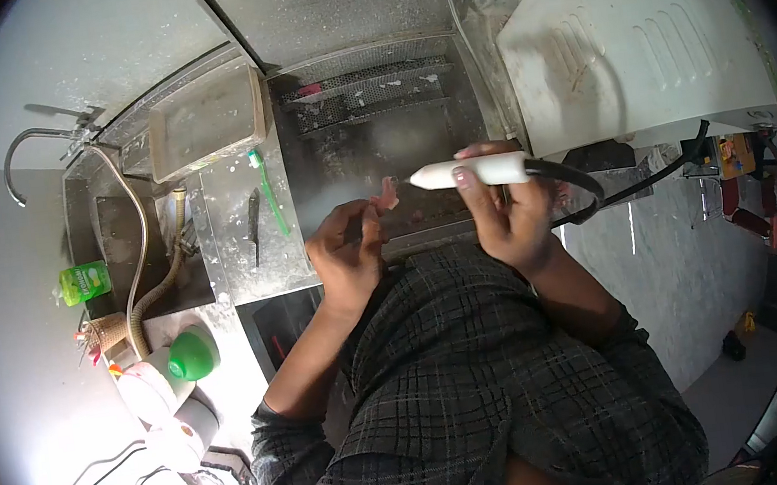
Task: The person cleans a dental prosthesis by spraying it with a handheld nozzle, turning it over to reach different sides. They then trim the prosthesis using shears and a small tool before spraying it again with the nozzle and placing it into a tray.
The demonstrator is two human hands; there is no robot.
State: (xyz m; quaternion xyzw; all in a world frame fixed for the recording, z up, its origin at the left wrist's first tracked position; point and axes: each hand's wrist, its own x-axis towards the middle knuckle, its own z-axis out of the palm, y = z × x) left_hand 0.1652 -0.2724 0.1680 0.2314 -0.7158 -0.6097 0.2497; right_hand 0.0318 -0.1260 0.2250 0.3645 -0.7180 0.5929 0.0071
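Observation:
Pinched between the fingers of my left hand [348,247] is a small pink piece [387,195], whose details are too small to make out. My right hand [507,205] is wrapped round a white pen-shaped handpiece [476,171] with a black cable [583,184] at its rear end. The handpiece's tip points left, close beside the pink piece; whether they touch I cannot tell. Both hands are over the front of a dark metal recess [368,149].
Left of the recess, a green toothbrush [271,194] and a dark thin tool [255,224] lie on the worktop near a shallow tray [207,119]. Farther left are a sink with a hose [141,237], a green bottle [85,283] and a green bowl [192,353].

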